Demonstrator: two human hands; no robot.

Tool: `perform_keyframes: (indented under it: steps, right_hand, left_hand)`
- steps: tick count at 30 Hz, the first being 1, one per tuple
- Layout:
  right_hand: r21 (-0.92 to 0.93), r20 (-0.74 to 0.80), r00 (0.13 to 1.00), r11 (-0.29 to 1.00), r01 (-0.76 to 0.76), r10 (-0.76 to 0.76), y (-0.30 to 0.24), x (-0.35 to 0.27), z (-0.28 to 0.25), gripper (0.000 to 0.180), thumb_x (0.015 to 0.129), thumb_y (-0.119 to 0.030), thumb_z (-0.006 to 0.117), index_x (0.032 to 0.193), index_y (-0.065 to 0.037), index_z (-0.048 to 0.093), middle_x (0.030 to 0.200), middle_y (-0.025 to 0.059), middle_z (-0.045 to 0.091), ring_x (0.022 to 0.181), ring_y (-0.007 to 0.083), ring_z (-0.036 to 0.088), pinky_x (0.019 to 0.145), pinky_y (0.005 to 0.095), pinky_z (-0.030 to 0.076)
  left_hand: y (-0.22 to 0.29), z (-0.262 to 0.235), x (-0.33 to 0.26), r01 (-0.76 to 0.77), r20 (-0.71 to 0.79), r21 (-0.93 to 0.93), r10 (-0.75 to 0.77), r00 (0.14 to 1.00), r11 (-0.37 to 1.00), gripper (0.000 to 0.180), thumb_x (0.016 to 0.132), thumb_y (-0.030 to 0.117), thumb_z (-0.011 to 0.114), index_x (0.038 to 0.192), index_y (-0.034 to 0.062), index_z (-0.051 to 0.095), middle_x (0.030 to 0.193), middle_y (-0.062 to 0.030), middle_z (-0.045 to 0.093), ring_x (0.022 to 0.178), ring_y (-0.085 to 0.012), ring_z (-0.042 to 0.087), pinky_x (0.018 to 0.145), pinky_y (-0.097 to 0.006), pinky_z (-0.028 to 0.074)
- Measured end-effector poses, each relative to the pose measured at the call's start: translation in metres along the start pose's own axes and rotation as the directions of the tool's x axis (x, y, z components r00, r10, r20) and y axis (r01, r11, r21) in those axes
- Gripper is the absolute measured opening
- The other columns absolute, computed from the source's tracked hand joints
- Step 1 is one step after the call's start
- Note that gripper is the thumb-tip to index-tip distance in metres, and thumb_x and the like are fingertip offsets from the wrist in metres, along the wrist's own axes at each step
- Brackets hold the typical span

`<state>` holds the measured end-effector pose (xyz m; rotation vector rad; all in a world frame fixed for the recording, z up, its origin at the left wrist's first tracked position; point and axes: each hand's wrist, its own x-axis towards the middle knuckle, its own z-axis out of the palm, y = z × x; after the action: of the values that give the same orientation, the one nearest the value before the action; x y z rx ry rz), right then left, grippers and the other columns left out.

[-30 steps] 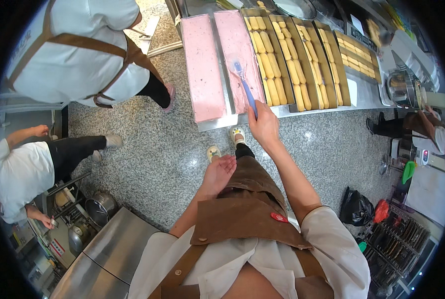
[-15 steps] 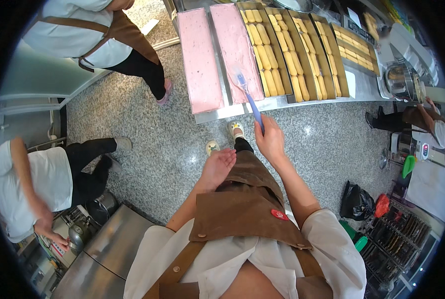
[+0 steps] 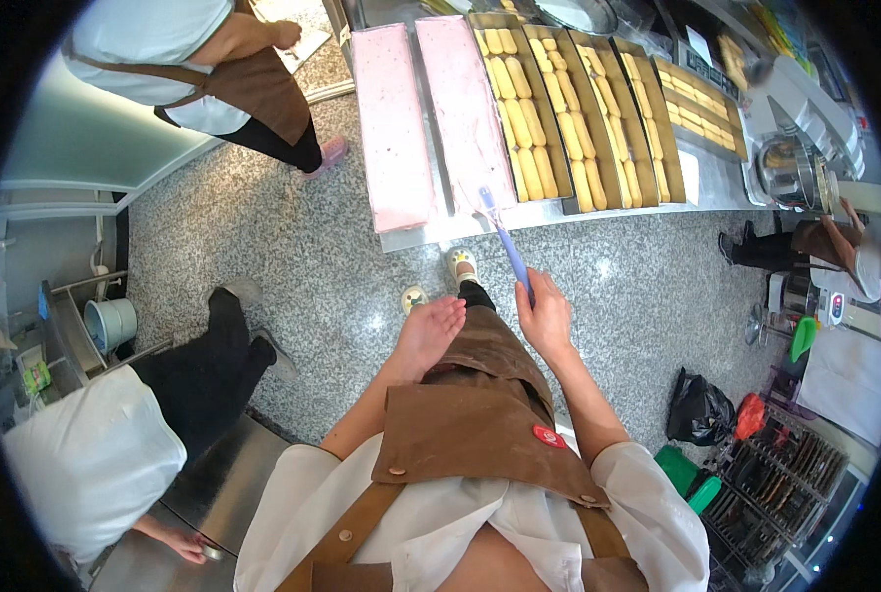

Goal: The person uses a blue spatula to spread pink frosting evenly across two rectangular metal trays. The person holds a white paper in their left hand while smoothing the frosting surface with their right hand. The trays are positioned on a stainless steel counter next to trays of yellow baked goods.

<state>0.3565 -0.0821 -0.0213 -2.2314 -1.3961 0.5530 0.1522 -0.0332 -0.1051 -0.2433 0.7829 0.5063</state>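
Observation:
My right hand (image 3: 547, 324) is closed round the handle of a blue spatula (image 3: 513, 255). The spatula's blade is at the near end of the right-hand pink cream slab (image 3: 465, 109), by the table edge. Whether it touches the cream I cannot tell. My left hand (image 3: 429, 335) is held in front of my apron, fingers stretched out, holding nothing. A second long pink slab (image 3: 393, 128) lies to the left. To the right stand several long trays with rows of ladyfinger biscuits (image 3: 529, 123).
The metal table's edge (image 3: 411, 240) runs in front of me. One person in a brown apron (image 3: 273, 94) stands at the far left, another in a white shirt (image 3: 115, 454) at the near left. A mixer bowl (image 3: 791, 163) and a black bag (image 3: 700, 407) are at the right.
My right hand has drawn the spatula a little toward me, down to the slab's near end. The person at the near left has moved closer to the metal counter, one hand now on it.

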Motion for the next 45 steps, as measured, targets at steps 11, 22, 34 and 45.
perform_keyframes:
  steps: [11, 22, 34, 45]
  right_hand:
    - [-0.058, 0.026, 1.000, 0.998, 0.012, -0.011, 0.022, -0.020, -0.015, 0.025, 0.089, -0.020, 0.057, 0.108, -0.004, 0.059, 0.083, 0.0130, 0.060, 0.065, 0.0340, 0.061, 0.057, 0.0444, 0.048]
    - [0.126, 0.085, 0.990, 0.985, -0.121, 0.111, 0.050, -0.075, -0.043, 0.021, 0.091, -0.021, 0.056, 0.105, -0.005, 0.058, 0.075, 0.0134, 0.055, 0.058, 0.0259, 0.057, 0.054, 0.0376, 0.044]
    - [0.261, 0.214, 0.968, 0.947, -0.187, 0.132, 0.028, -0.035, -0.067, 0.020, 0.095, -0.019, 0.054, 0.107, -0.004, 0.055, 0.067, 0.0025, 0.051, 0.060, 0.0086, 0.045, 0.053, 0.0281, 0.039]
    - [0.302, 0.337, 0.936, 0.953, -0.008, -0.099, 0.081, 0.002, -0.057, 0.020, 0.093, -0.015, 0.058, 0.110, -0.005, 0.056, 0.070, 0.0028, 0.052, 0.061, 0.0092, 0.044, 0.055, 0.0260, 0.038]
  left_hand:
    - [-0.001, 0.006, 0.004, 0.001, 0.014, 0.076, -0.002, 1.000, 0.997, 0.036, 0.080, 0.006, 0.051, 0.114, -0.0054, 0.045, 0.116, -0.0191, 0.054, 0.108, -0.0265, 0.053, 0.100, -0.036, 0.043]
    - [0.000, 0.007, 0.011, 0.010, 0.030, 0.089, -0.012, 0.999, 0.996, 0.033, 0.085, 0.006, 0.051, 0.115, -0.0066, 0.049, 0.118, -0.0196, 0.055, 0.110, -0.0276, 0.053, 0.100, -0.038, 0.042]
    - [0.020, 0.017, -0.001, -0.161, 0.036, -0.002, 0.161, 0.986, 0.987, 0.030, 0.082, 0.005, 0.050, 0.110, -0.0054, 0.049, 0.114, -0.0191, 0.056, 0.107, -0.0276, 0.054, 0.098, -0.038, 0.044]
    - [0.008, 0.019, 0.011, -0.139, 0.088, -0.078, 0.145, 0.985, 0.987, 0.027, 0.082, 0.002, 0.050, 0.108, -0.0051, 0.050, 0.109, -0.0172, 0.057, 0.103, -0.0257, 0.055, 0.096, -0.037, 0.046]
